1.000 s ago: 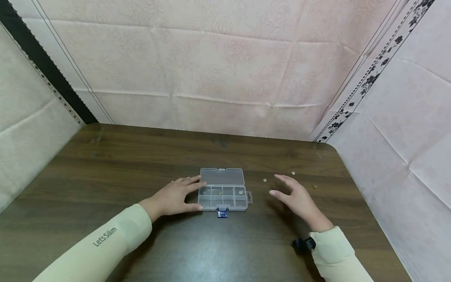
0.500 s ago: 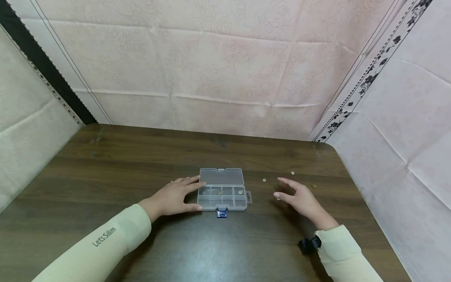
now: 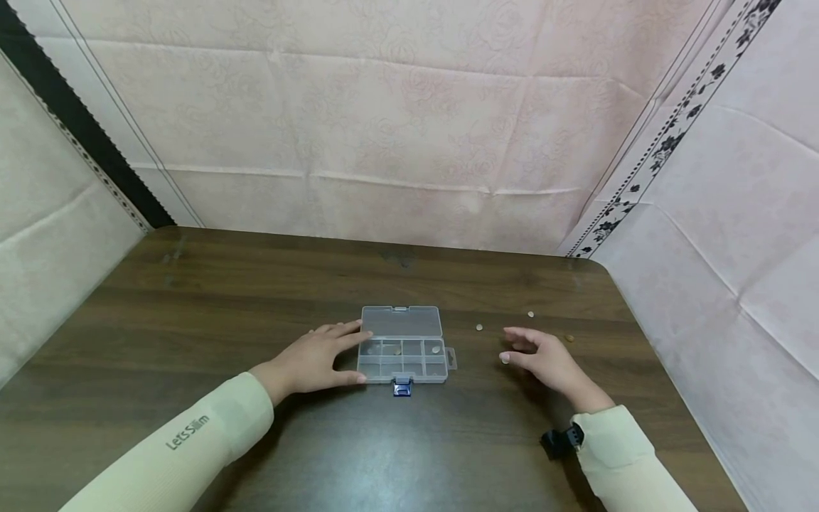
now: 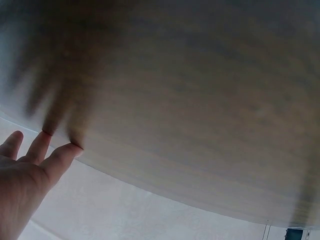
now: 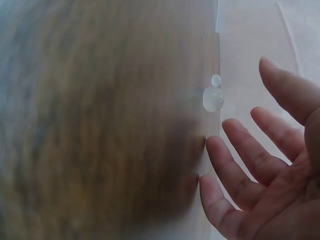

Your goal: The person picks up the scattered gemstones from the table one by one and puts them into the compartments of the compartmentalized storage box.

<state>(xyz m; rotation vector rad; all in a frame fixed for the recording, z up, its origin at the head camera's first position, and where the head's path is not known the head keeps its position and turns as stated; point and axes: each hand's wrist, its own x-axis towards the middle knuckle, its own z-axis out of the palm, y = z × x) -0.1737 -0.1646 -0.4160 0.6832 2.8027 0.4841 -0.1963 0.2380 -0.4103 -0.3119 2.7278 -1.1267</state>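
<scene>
A clear plastic compartment box [image 3: 403, 370] lies in the head view with its lid folded back and a blue latch [image 3: 402, 390] at the front. A few small pieces sit in its compartments. My left hand [image 3: 307, 359] rests at the box's left side, straight index finger and thumb touching its edge. Right of the box, my right hand [image 3: 544, 359] hovers low over the table, thumb and fingers apart. At its thumb tip is a small pale spot; I cannot tell whether it is held. Two whitish discs [image 5: 213, 99] show ahead of the hand in the right wrist view.
Small pale discs [image 3: 478, 327] lie on the brown wood table [image 3: 288, 277], and a brownish disc [image 3: 569, 338] lies behind the right hand. Cloth walls [image 3: 397, 142] enclose the table at the back and both sides.
My right hand has shifted slightly right over the last second, and its fingers have drawn a little nearer the thumb. The left hand and box stay in place.
</scene>
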